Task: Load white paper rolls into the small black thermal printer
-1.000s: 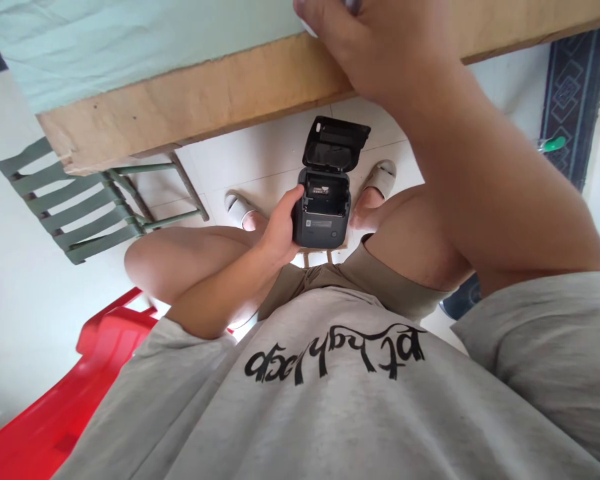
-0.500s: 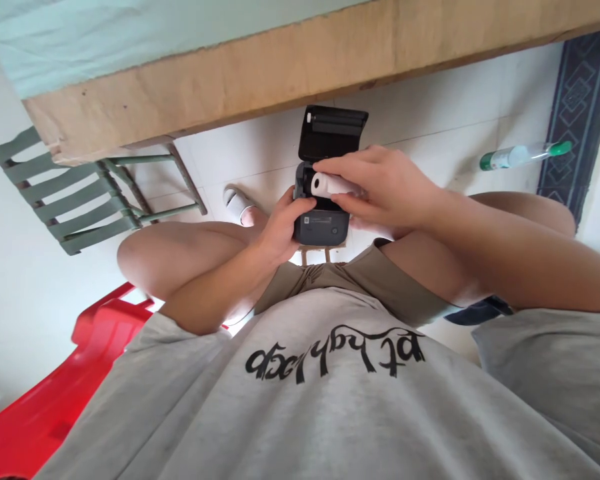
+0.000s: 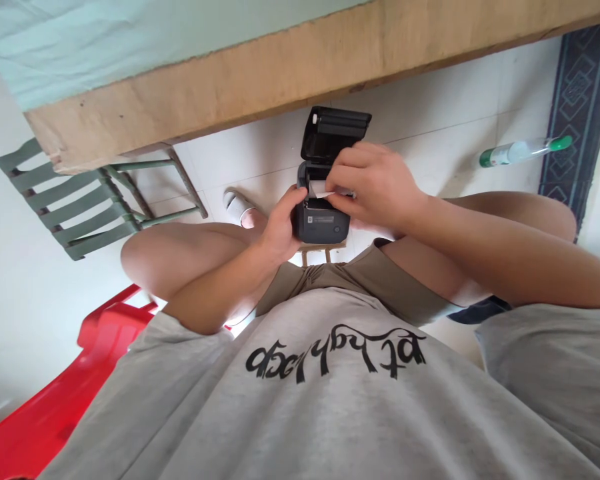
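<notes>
A small black thermal printer [image 3: 323,229] with its lid [image 3: 337,130] swung up sits between my hands, above my lap. My left hand [image 3: 284,223] grips its left side, thumb on the edge of the open compartment. Inside the compartment lies a white paper roll [image 3: 319,187], partly covered by my fingers. My right hand [image 3: 373,180] is closed at the compartment's right side, thumb and fingers pinching the paper's loose end.
A wooden table edge [image 3: 205,90] with a pale green cloth [image 3: 130,40] runs across the top. A green folding chair [image 3: 75,207] stands at left, a red plastic chair [image 3: 95,353] below it. On the right, a plastic bottle [image 3: 517,153] lies on the floor.
The paper roll, held outside the compartment in my right hand before, is now down inside the printer. My right fingers have shifted to pinch its paper end.
</notes>
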The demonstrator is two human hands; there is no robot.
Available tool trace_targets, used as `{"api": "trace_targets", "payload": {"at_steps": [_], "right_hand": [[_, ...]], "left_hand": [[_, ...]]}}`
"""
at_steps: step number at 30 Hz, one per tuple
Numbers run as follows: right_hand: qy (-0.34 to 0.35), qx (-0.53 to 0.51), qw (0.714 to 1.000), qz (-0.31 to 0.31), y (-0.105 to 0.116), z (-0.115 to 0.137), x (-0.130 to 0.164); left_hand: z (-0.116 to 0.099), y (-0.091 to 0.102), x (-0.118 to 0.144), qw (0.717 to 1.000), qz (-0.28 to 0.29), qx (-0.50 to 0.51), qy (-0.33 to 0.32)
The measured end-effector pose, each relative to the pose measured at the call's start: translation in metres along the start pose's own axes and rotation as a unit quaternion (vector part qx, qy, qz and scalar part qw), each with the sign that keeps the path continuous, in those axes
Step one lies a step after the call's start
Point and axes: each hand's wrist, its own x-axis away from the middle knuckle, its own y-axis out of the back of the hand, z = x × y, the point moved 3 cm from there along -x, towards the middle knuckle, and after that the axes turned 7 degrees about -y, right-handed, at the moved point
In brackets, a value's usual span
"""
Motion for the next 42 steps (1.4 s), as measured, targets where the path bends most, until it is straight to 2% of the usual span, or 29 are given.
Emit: {"api": "trace_targets", "payload": {"at_steps": [3, 6, 9, 10, 12, 16, 18, 21, 24, 27, 29, 31, 35, 38, 42], "right_hand": [[0.079, -0.028, 0.994, -0.064, -0.011, 0.000, 0.004], [0.178, -0.047, 0.975, -0.124, -0.020, 0.002, 0.007], [0.220, -0.067, 0.962, -0.145, -0.015, 0.004, 0.009], [0.217, -0.077, 0.964, -0.136, -0.009, 0.005, 0.009], [0.167, -0.097, 0.974, -0.121, 0.010, 0.003, 0.009], [-0.051, -0.067, 0.989, -0.122, 0.047, -0.020, 0.011], [-0.120, -0.042, 0.988, -0.087, 0.052, -0.036, 0.011], [-0.153, -0.057, 0.986, -0.025, 0.048, -0.049, 0.008], [-0.160, -0.113, 0.981, 0.006, 0.047, -0.045, 0.006], [-0.140, -0.206, 0.968, -0.006, 0.056, -0.032, 0.006], [-0.152, -0.236, 0.960, -0.013, 0.058, -0.028, 0.007], [-0.152, -0.223, 0.963, -0.006, 0.053, -0.028, 0.006], [-0.058, -0.182, 0.980, 0.055, 0.028, -0.031, 0.000], [-0.015, -0.183, 0.978, 0.101, 0.013, -0.030, -0.001], [0.001, -0.183, 0.977, 0.105, 0.008, -0.023, -0.001]], "left_hand": [[-0.001, -0.002, 0.000, 1.000, 0.002, -0.003, -0.003], [-0.005, -0.006, 0.003, 1.000, 0.008, -0.005, -0.013], [-0.007, -0.007, 0.006, 0.999, -0.005, -0.031, -0.011], [-0.007, -0.006, 0.007, 0.999, -0.008, -0.040, -0.010], [-0.006, -0.004, 0.007, 0.999, -0.006, -0.049, -0.008], [-0.003, 0.001, 0.007, 0.998, 0.014, -0.067, -0.001], [-0.002, 0.002, 0.007, 0.996, 0.033, -0.078, 0.005], [0.000, 0.002, 0.007, 0.994, 0.060, -0.093, 0.009], [0.000, 0.001, 0.006, 0.993, 0.066, -0.094, 0.007], [-0.001, -0.001, 0.006, 0.994, 0.063, -0.092, 0.002], [-0.002, -0.002, 0.006, 0.993, 0.064, -0.094, -0.001], [-0.003, -0.002, 0.007, 0.993, 0.068, -0.095, -0.004], [-0.005, -0.003, 0.009, 0.994, 0.080, -0.078, -0.020], [-0.005, -0.003, 0.010, 0.995, 0.067, -0.077, -0.023], [-0.006, -0.004, 0.010, 0.993, 0.042, -0.106, -0.022]]}}
